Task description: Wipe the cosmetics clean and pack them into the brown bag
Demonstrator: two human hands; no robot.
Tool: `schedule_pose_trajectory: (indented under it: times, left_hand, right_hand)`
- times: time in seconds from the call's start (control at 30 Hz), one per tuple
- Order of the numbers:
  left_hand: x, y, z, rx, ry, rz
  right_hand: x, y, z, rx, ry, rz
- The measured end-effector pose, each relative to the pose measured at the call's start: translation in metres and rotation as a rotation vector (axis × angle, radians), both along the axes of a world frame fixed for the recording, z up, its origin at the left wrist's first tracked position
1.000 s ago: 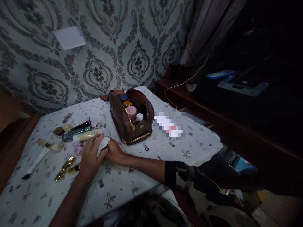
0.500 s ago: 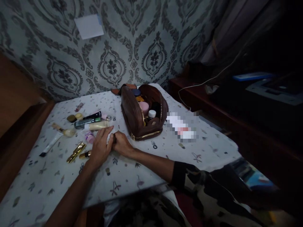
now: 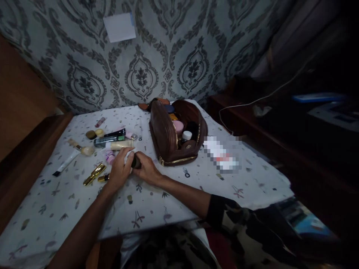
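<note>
My right hand [image 3: 147, 171] is wrapped around a small dark cylindrical container [image 3: 136, 162], most of it covered by the fingers. My left hand [image 3: 121, 170] is closed beside it, its thumb against the container and something white, like a tissue [image 3: 128, 153], under its fingers. Just left of the hands lie a cream-coloured tube [image 3: 120, 145], a purple-and-pink bottle [image 3: 109, 157], a gold lipstick tube [image 3: 94, 174] and another gold-capped item [image 3: 103, 178]. The open brown cosmetic bag [image 3: 165, 140] stands right of the hands, with a pink round container [image 3: 177, 127] and a white-capped bottle [image 3: 187, 135] inside.
On the patterned tablecloth [image 3: 179, 194], a makeup brush [image 3: 84, 149], a white tube with a black cap [image 3: 66, 163] and a green-capped tube [image 3: 108, 140] lie at left. A blurred-out white package [image 3: 220, 153] lies right of the bag. A cable [image 3: 252, 102] hangs beyond the table.
The whole view has shifted, so the table's things appear farther right. Between my hands the dark container now shows more of itself; both hands keep hold near the same spot.
</note>
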State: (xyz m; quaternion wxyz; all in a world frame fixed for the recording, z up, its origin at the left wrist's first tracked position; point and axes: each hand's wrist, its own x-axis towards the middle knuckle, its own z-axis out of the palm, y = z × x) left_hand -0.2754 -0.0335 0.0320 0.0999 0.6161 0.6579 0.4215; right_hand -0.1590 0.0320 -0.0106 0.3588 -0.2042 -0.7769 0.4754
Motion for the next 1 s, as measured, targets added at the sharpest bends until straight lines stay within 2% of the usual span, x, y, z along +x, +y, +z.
schedule_pose_trajectory:
  times: [0.27,0.43,0.6,0.73,1.0]
  left_hand:
    - [-0.005,-0.001,0.003,-0.029,-0.09,0.047]
    - [-0.007,0.0,0.002,-0.052,-0.124,0.063]
    - [-0.007,0.0,-0.003,-0.057,-0.07,0.066]
    - [-0.008,0.002,-0.008,-0.035,-0.008,0.033]
    - [-0.01,0.001,-0.008,-0.026,0.099,-0.068]
  right_hand:
    - [-0.001,0.003,-0.007,0.043,0.077,0.04]
    - [-0.003,0.004,-0.008,-0.009,0.11,0.026]
    - [-0.002,0.005,-0.004,-0.147,0.126,-0.06]
    - [-0.001,0.005,-0.002,-0.308,0.136,-0.023]
    - [-0.005,0.008,-0.012,-0.489,0.193,-0.065]
